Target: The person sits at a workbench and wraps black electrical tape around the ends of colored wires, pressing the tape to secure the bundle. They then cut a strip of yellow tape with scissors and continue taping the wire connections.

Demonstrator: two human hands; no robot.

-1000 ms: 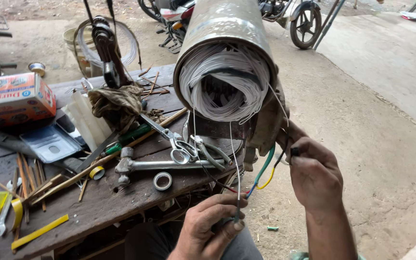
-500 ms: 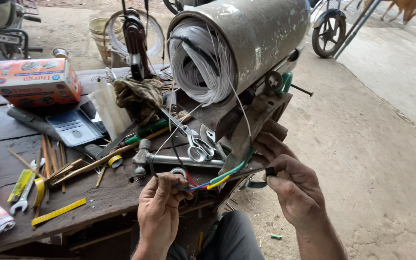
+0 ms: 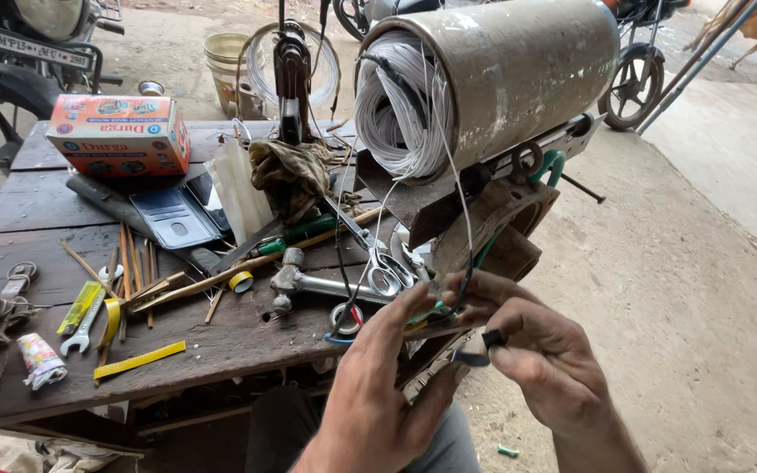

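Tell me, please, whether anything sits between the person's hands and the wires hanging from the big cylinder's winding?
Nothing visible does. The left hand and right hand already meet at the wires, the right pinching black tape. Scissors and the hammer lie on the workbench behind.

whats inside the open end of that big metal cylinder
The metal cylinder is packed with a bundle of white windings filling its open end, with thin white leads trailing down toward the hands. How far the windings run inside is hidden by the casing.
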